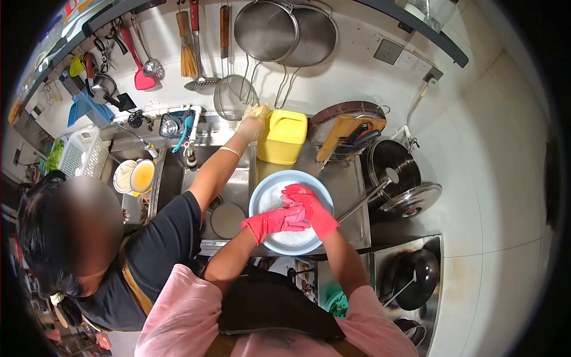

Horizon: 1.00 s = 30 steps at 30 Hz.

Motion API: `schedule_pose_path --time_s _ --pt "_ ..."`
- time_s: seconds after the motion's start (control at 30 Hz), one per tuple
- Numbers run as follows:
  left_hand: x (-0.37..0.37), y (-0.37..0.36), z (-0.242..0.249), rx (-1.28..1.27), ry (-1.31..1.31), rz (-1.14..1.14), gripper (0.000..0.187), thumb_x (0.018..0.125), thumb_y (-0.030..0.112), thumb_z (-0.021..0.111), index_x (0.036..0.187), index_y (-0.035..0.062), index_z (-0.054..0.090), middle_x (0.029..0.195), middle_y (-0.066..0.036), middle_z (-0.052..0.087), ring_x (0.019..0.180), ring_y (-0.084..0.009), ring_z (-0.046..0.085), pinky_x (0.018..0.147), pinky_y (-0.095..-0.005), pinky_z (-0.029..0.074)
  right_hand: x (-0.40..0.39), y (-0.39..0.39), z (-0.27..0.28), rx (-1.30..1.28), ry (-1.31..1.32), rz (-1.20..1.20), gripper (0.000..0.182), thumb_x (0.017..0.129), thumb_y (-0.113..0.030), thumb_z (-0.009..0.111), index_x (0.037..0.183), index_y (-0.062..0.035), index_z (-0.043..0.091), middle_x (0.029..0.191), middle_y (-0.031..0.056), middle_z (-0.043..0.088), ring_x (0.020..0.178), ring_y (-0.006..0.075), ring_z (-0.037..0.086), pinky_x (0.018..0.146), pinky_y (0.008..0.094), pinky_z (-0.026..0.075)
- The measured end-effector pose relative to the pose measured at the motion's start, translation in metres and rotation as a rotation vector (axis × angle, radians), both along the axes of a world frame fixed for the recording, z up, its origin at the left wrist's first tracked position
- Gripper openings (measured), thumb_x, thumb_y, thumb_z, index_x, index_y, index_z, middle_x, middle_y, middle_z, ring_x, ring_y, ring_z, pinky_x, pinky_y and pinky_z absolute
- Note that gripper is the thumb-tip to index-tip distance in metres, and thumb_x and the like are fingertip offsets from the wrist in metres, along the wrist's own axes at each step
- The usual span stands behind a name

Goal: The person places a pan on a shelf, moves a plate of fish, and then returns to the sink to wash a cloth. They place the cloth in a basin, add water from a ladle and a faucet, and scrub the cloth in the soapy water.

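Both my hands wear pinkish-red rubber gloves and meet over a light blue basin (257,199) of white suds (288,239). My left hand (278,221) reaches in from the left, fingers stretched out across the foam. My right hand (314,211) comes from the right, fingers extended toward the upper left. The gloves touch and overlap; no object shows between them. Just behind the basin stands a yellow plastic jug (282,140). A co-worker's hand (252,123) in a clear glove is at its upper left side.
At left a co-worker leans over the steel sink (229,178), one arm stretched across it. A knife rack (348,146), a dark pot (395,166) and a lid (410,201) stand to the right. Strainers (266,30) hang above. A wok (410,276) sits lower right.
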State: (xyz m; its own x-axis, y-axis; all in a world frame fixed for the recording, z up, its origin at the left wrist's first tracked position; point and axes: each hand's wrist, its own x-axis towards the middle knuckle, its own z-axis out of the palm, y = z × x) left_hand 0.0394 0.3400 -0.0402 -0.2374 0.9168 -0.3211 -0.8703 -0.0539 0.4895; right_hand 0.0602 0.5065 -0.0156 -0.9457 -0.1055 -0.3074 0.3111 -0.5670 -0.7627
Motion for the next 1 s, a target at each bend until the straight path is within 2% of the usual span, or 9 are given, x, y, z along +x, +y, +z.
schedule_pose_path --time_s 0.2,0.3,0.4,0.47,0.57,0.77,0.87,0.93,1.0 --pt "-0.015 0.010 -0.002 -0.295 0.385 -0.302 0.030 0.087 0.035 0.068 0.109 0.0143 0.063 0.098 -0.004 0.067 0.070 -0.0118 0.055 0.056 -0.0239 0.039 -0.014 0.014 -0.033 0.357 -0.269 0.077 0.021 0.087 -0.009 0.061 0.107 -0.0049 0.065 0.093 0.0066 0.067 0.085 0.0202 0.064 0.073 0.0326 0.053" --pt "-0.016 0.025 -0.018 -0.458 0.564 -0.392 0.026 0.087 0.030 0.066 0.105 0.0120 0.063 0.090 -0.008 0.067 0.066 -0.0157 0.056 0.053 -0.0286 0.041 -0.007 0.018 -0.054 1.215 0.346 0.183 0.023 0.085 -0.007 0.062 0.108 -0.0053 0.066 0.091 0.0090 0.067 0.081 0.0194 0.064 0.072 0.0333 0.054" --pt "-0.007 0.034 -0.097 -0.352 1.135 -0.198 0.024 0.087 0.026 0.061 0.102 0.0072 0.062 0.087 -0.014 0.067 0.067 -0.0267 0.061 0.057 -0.0391 0.046 -0.007 0.005 -0.050 0.953 0.104 0.021 0.016 0.086 -0.010 0.059 0.097 -0.0003 0.065 0.091 0.0112 0.066 0.080 0.0234 0.064 0.064 0.0363 0.053" --pt "0.007 0.036 -0.078 -0.501 1.585 -0.034 0.024 0.088 0.021 0.054 0.101 0.0021 0.061 0.091 -0.022 0.067 0.078 -0.0405 0.065 0.069 -0.0490 0.050 -0.019 -0.002 -0.056 0.670 -0.187 -0.136 0.015 0.088 -0.011 0.058 0.096 -0.0018 0.065 0.087 0.0112 0.065 0.080 0.0232 0.064 0.062 0.0350 0.052" --pt "0.021 0.039 -0.025 -0.875 1.604 -0.223 0.024 0.092 0.021 0.047 0.101 0.0045 0.063 0.094 -0.021 0.068 0.086 -0.0412 0.066 0.073 -0.0473 0.051 -0.029 -0.004 -0.069 0.536 -0.415 -0.246 0.016 0.089 -0.014 0.056 0.093 -0.0014 0.063 0.086 0.0124 0.064 0.076 0.0232 0.063 0.059 0.0343 0.050" --pt "0.020 0.047 -0.042 -1.079 1.475 -0.089 0.039 0.102 0.029 0.032 0.112 0.0031 0.058 0.097 -0.021 0.069 0.087 -0.0406 0.066 0.071 -0.0498 0.051 -0.029 -0.005 -0.075 0.552 -0.519 -0.312 0.025 0.090 -0.023 0.058 0.098 0.0003 0.062 0.088 0.0145 0.065 0.073 0.0245 0.064 0.061 0.0357 0.050" --pt "0.016 0.034 -0.045 -1.020 1.576 -0.028 0.044 0.101 0.042 0.040 0.116 0.0042 0.056 0.092 -0.021 0.069 0.079 -0.0362 0.068 0.065 -0.0463 0.052 -0.025 0.000 -0.078 0.458 -0.462 -0.243 0.028 0.090 -0.027 0.061 0.100 -0.0004 0.063 0.092 0.0155 0.067 0.078 0.0269 0.067 0.065 0.0381 0.052" --pt "0.006 0.023 -0.058 -0.704 1.586 0.185 0.039 0.103 0.035 0.031 0.108 0.0073 0.058 0.086 -0.015 0.069 0.076 -0.0361 0.068 0.064 -0.0486 0.052 -0.028 0.007 -0.069 0.289 -0.329 -0.195 0.031 0.092 -0.026 0.061 0.110 -0.0009 0.060 0.102 0.0163 0.065 0.084 0.0275 0.068 0.070 0.0403 0.054" --pt "0.008 0.016 -0.020 -0.641 1.107 0.130 0.036 0.102 0.038 0.035 0.110 0.0106 0.057 0.086 -0.012 0.064 0.071 -0.0307 0.065 0.059 -0.0452 0.053 -0.026 0.009 -0.053 0.106 -0.197 -0.145 0.039 0.095 -0.023 0.058 0.127 -0.0014 0.051 0.119 0.0171 0.059 0.093 0.0273 0.066 0.075 0.0432 0.055"
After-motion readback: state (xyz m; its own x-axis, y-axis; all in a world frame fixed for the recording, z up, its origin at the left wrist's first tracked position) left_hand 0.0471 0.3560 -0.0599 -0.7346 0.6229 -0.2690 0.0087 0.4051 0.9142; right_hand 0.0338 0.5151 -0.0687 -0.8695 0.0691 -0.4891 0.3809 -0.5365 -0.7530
